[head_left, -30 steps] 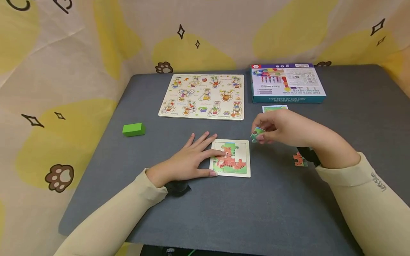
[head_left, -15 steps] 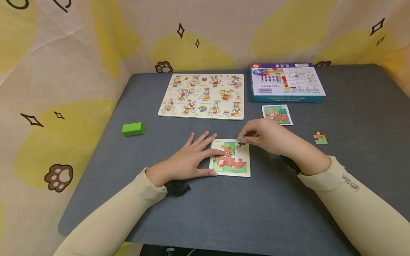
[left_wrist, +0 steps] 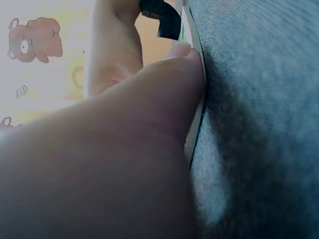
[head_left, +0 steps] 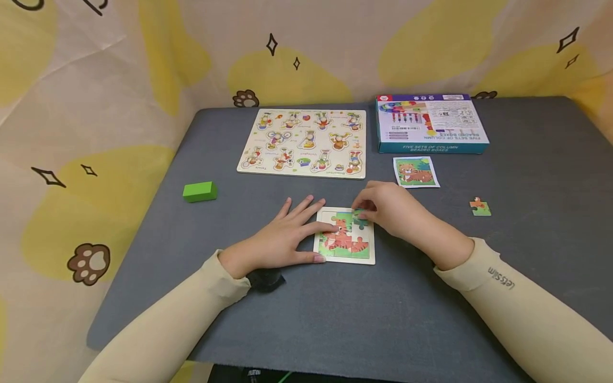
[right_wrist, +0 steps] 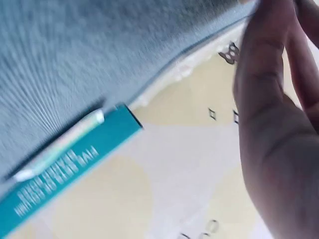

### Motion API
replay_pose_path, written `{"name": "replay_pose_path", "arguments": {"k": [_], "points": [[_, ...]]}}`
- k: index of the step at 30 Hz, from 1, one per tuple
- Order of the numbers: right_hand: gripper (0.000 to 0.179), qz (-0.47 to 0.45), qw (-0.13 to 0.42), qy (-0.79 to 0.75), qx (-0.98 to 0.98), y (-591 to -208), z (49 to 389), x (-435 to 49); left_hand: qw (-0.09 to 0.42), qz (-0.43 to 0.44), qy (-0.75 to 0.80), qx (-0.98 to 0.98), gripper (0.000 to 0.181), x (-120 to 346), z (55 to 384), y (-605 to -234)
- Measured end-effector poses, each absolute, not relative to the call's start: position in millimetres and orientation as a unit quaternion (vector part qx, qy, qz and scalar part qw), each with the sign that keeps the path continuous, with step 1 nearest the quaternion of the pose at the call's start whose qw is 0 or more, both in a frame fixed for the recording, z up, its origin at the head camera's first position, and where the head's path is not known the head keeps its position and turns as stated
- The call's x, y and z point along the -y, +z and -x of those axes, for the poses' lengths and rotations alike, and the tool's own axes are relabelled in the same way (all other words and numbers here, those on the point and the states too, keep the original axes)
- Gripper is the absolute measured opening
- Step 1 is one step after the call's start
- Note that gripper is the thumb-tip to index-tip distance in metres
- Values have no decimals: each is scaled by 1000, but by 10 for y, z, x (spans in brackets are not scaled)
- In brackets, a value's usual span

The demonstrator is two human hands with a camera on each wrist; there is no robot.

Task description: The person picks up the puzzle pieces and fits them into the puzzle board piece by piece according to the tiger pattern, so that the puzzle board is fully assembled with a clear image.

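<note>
A small square jigsaw tray (head_left: 345,261) with a pale border lies on the grey table, partly filled with pieces of an orange tiger picture on green. My left hand (head_left: 282,239) rests across its left side with spread, straight fingers, the index fingertip on the picture and the thumb at the lower left corner. At the tray's upper right corner, my right hand (head_left: 390,207) pinches a green jigsaw piece (head_left: 360,222) between thumb and fingers, partly hidden by them. Another jigsaw piece (head_left: 480,208), orange and green, lies apart on the table to the right.
A picture card (head_left: 416,172) of the tiger lies behind my right hand. Farther back are a wooden peg board (head_left: 303,143) with cartoon figures and a teal-edged box (head_left: 431,125). A green block (head_left: 199,192) sits at the left.
My right hand has moved left and down from beside the card, bringing the green piece onto the tray's upper right corner. The card and loose piece are now uncovered. My left hand stays put.
</note>
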State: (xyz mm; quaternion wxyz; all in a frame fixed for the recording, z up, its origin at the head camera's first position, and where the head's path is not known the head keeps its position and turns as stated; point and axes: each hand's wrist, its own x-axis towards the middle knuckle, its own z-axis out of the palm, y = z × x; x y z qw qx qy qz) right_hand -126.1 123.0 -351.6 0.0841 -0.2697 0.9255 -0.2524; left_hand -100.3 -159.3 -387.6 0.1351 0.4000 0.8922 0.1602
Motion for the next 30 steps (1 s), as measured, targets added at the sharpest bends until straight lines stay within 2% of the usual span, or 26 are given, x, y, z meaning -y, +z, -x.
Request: {"name": "replay_pose_path", "arguments": {"k": [11,15,21,30], "points": [[14,288,39,-209,-934,-3539,1185,-1160,135,-397,156,-894,65,1601,998,-3866],[12,287,24,-150,-946,-3462,1103,-1180,136,-399,158,-893,65,1582,999,-3857],[19,314,12,-22,-949,-3319,928,-1205,129,-405,159,-891,64,1573,992,-3878],[16,338,13,16,-941,-3299,831,-1112,135,-400,160,-892,64,1590,995,-3862]]}}
